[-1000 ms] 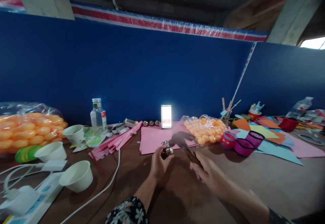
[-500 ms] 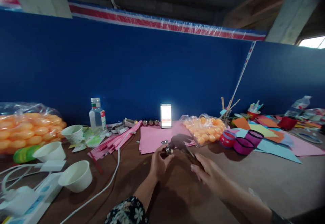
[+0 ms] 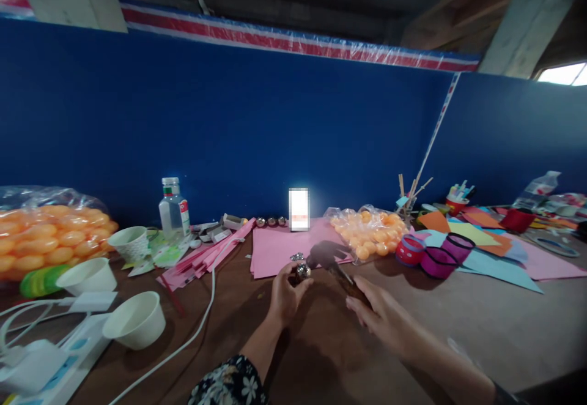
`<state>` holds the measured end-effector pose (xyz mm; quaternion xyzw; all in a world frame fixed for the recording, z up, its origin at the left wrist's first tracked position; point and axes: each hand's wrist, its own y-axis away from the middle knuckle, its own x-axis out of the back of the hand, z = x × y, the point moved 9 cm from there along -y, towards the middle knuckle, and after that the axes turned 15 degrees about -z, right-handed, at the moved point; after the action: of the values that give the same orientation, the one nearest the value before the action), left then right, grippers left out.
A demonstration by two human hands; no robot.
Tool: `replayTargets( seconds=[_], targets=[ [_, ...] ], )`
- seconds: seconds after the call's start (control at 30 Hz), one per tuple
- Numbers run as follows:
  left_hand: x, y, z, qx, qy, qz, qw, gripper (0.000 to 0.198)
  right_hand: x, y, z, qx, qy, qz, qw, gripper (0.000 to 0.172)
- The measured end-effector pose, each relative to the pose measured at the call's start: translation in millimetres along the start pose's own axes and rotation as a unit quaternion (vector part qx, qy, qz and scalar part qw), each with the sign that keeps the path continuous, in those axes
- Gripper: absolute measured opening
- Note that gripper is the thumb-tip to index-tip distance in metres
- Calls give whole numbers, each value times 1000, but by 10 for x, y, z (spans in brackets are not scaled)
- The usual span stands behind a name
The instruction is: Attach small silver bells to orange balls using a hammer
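Note:
My left hand (image 3: pixel 286 293) is closed around a shiny silver ball (image 3: pixel 302 271), with thumb and fingers curled at its sides. From the right, my right hand (image 3: pixel 372 307) grips a hammer (image 3: pixel 356 290) by its brown handle. The dark head points left, close to the silver ball; whether the two touch I cannot tell. Just beyond my left fingers, small silver pieces (image 3: pixel 297 257) lie on the pink paper sheets (image 3: pixel 270 247). A dark patch on the paper merges with the hammer head, so its outline is unclear.
Several silver balls (image 3: pixel 271 221) line the back beside a bright phone-like screen (image 3: pixel 299 209). Bagged orange balls (image 3: pixel 373 234) and purple fabric bands (image 3: pixel 438 263) stand to the right. Left are paper cups (image 3: pixel 137 322), a bottle (image 3: pixel 173 212), a white cable (image 3: pixel 202 325) and a power strip (image 3: pixel 68 362).
The silver ball shows more of its bright surface between my left fingers. The hammer has shifted only slightly, and the whole view has moved a little.

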<state>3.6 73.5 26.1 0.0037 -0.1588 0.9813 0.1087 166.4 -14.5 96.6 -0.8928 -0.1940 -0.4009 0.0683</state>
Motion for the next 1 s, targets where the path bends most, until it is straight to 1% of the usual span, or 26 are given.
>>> replayTargets(
  seconds=[0.07,0.2,0.23,0.37,0.47,0.57,0.67,0.77,0.9,1.0],
  targets=[
    [-26,2,2,4,14,-14,1000,35,2,-10,6,-8,-10,-2,1000,17],
    [-89,2,-88,55,57,-36,996,34,1,-33,-7,-15,-10,-4,1000,13],
    [-105,1,-82,56,65,-42,995,32,-3,-37,-16,-12,-18,-8,1000,13],
    [-119,0,21,20,70,-54,996,23,-30,-38,-37,-6,-56,-23,998,16],
    [-116,-4,32,17,56,-57,997,21,-28,-35,-44,-9,-40,-19,999,14],
    [-108,-16,22,13,52,-55,997,28,-14,-29,-59,-11,-36,-23,999,15],
    [-68,-14,19,4,54,-33,998,37,41,-10,-100,-6,-56,-21,998,16],
    [-57,-6,-11,5,58,-24,998,38,69,-2,-126,-6,-56,-19,998,16],
    [-63,-5,-67,-5,76,-20,997,42,35,-15,-101,-8,-23,-12,1000,16],
    [-50,-9,-83,-12,82,-14,996,45,-8,-19,-70,-9,-28,-22,999,17]
  ],
)
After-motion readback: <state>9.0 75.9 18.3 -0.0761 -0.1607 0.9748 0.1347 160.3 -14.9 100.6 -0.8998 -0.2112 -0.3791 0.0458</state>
